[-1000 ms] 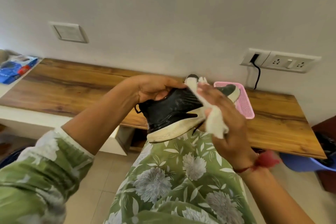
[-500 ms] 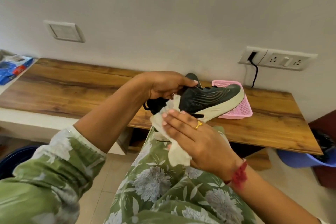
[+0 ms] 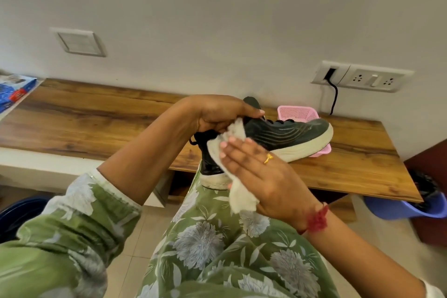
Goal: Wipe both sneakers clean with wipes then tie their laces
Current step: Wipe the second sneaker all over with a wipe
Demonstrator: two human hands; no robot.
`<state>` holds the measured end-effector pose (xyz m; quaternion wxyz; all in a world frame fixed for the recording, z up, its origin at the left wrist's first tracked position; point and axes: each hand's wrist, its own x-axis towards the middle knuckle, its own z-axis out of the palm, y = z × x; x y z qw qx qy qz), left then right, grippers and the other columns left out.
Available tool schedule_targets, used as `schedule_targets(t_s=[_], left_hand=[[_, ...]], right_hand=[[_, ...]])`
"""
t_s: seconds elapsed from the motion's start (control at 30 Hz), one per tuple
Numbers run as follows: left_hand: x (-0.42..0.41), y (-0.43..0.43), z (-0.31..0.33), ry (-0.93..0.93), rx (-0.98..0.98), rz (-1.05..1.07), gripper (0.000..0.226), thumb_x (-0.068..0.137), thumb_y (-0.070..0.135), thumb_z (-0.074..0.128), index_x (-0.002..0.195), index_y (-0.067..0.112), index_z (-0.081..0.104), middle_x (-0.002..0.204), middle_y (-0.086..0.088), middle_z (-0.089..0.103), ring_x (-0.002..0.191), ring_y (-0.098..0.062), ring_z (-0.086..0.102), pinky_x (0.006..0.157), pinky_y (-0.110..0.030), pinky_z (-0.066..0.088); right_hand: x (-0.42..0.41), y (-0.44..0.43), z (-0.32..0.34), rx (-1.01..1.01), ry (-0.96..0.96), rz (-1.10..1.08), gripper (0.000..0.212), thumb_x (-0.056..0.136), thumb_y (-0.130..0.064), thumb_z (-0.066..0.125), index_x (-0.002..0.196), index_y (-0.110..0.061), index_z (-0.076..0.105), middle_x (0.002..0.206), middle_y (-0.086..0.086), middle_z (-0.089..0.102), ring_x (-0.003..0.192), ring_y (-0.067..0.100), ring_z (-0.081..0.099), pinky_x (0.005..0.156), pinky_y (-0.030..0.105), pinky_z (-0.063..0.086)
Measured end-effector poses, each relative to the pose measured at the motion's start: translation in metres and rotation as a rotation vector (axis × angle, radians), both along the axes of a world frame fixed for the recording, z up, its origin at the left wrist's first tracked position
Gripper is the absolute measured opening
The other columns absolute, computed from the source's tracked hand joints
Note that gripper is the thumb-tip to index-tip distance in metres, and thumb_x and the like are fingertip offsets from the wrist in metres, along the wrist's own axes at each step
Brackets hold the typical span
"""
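Fingers (image 3: 233, 150) of R hand (image 3: 263, 176) lay straight, pressing the wipe (image 3: 242, 197) on the sneaker (image 3: 290, 133)'s heel. L hand (image 3: 217, 113) gripped its collar, holding it just in front of the pink basket (image 3: 296, 112). Vs 1 s ago, sneaker had turned side-on and wipe shifted to heel: wiping ongoing, laces untied. Blue packet (image 3: 14, 94) far left of basket: print unreadable.

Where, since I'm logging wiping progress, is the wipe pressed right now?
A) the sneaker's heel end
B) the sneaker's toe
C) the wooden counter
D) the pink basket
A: the right hand presses the wipe flat against the heel end of the sneaker, which the left hand grips at the collar.
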<state>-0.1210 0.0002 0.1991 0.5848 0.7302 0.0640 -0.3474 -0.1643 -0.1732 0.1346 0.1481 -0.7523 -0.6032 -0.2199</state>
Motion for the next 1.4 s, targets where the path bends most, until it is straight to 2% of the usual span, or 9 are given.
schedule_targets(t_s=[0.2, 0.33, 0.47, 0.6, 0.77, 0.97, 1.07, 1.23, 1.4], left_hand=[[0.001, 0.000, -0.005, -0.090, 0.035, 0.006, 0.033, 0.096, 0.039, 0.049, 0.104, 0.009, 0.059, 0.087, -0.013, 0.051, 0.080, -0.028, 0.041, 0.065, -0.031, 0.034], [0.002, -0.004, -0.005, -0.080, 0.116, -0.022, 0.034, 0.100, 0.035, 0.044, 0.086, 0.010, 0.061, 0.057, -0.001, 0.043, 0.045, -0.009, 0.035, 0.044, -0.019, 0.025], [0.004, -0.005, -0.004, -0.089, 0.045, 0.025, 0.028, 0.099, 0.035, 0.044, 0.105, 0.011, 0.056, 0.073, -0.002, 0.053, 0.061, -0.013, 0.045, 0.056, -0.024, 0.033], [0.003, -0.008, -0.004, -0.110, 0.110, -0.008, 0.031, 0.101, 0.033, 0.042, 0.091, 0.009, 0.058, 0.046, 0.006, 0.045, 0.036, -0.004, 0.034, 0.037, -0.015, 0.024], [0.002, -0.007, -0.007, -0.059, -0.037, 0.063, 0.025, 0.101, 0.028, 0.044, 0.102, 0.007, 0.058, 0.077, -0.006, 0.059, 0.068, -0.016, 0.053, 0.066, -0.027, 0.043], [0.002, -0.006, -0.005, -0.111, 0.109, 0.046, 0.028, 0.101, 0.033, 0.042, 0.090, 0.012, 0.056, 0.046, 0.006, 0.042, 0.032, -0.004, 0.031, 0.032, -0.014, 0.020], [0.000, -0.004, 0.001, -0.158, 0.095, 0.072, 0.023, 0.101, 0.031, 0.042, 0.101, 0.011, 0.054, 0.051, 0.004, 0.041, 0.031, -0.004, 0.030, 0.031, -0.013, 0.021], [-0.003, -0.005, 0.000, -0.132, 0.112, -0.001, 0.031, 0.101, 0.032, 0.042, 0.099, 0.006, 0.058, 0.042, 0.008, 0.041, 0.031, -0.004, 0.032, 0.033, -0.013, 0.022], [-0.005, -0.001, 0.006, -0.111, 0.012, 0.083, 0.029, 0.101, 0.029, 0.040, 0.089, 0.009, 0.057, 0.039, 0.006, 0.050, 0.029, -0.002, 0.041, 0.031, -0.012, 0.030]], right_hand=[[0.016, -0.013, 0.006, 0.060, 0.044, -0.120, 0.055, 0.076, -0.004, 0.069, 0.127, 0.005, 0.053, 0.135, 0.020, 0.050, 0.131, 0.032, 0.043, 0.112, 0.048, 0.030], [-0.001, -0.007, -0.009, -0.058, -0.039, 0.071, 0.054, 0.071, 0.005, 0.066, 0.123, 0.004, 0.056, 0.131, 0.019, 0.055, 0.128, 0.029, 0.047, 0.113, 0.044, 0.029], [0.014, -0.015, 0.003, 0.062, 0.034, -0.133, 0.048, 0.081, -0.006, 0.063, 0.126, 0.006, 0.055, 0.133, 0.020, 0.052, 0.131, 0.032, 0.044, 0.111, 0.050, 0.032], [-0.005, -0.005, -0.009, -0.077, -0.048, 0.055, 0.049, 0.074, 0.003, 0.059, 0.123, 0.005, 0.058, 0.131, 0.020, 0.055, 0.130, 0.030, 0.044, 0.115, 0.043, 0.024], [0.017, -0.013, 0.007, 0.015, 0.027, -0.120, 0.056, 0.070, 0.000, 0.073, 0.123, 0.006, 0.057, 0.130, 0.021, 0.055, 0.129, 0.032, 0.045, 0.115, 0.045, 0.026], [0.008, -0.011, -0.007, -0.067, 0.006, 0.048, 0.044, 0.076, 0.001, 0.061, 0.120, 0.003, 0.059, 0.127, 0.018, 0.059, 0.126, 0.028, 0.049, 0.114, 0.043, 0.027], [0.016, -0.017, 0.001, 0.112, 0.147, -0.121, 0.040, 0.092, -0.020, 0.053, 0.124, 0.003, 0.056, 0.132, 0.018, 0.054, 0.130, 0.030, 0.045, 0.114, 0.047, 0.026], [-0.002, -0.010, -0.016, -0.053, 0.000, 0.084, 0.060, 0.068, 0.003, 0.072, 0.125, 0.004, 0.054, 0.132, 0.018, 0.054, 0.130, 0.029, 0.044, 0.113, 0.044, 0.029], [0.008, -0.017, -0.007, 0.097, 0.071, -0.025, 0.043, 0.087, -0.014, 0.063, 0.124, 0.006, 0.056, 0.131, 0.020, 0.054, 0.129, 0.031, 0.045, 0.108, 0.050, 0.035]])
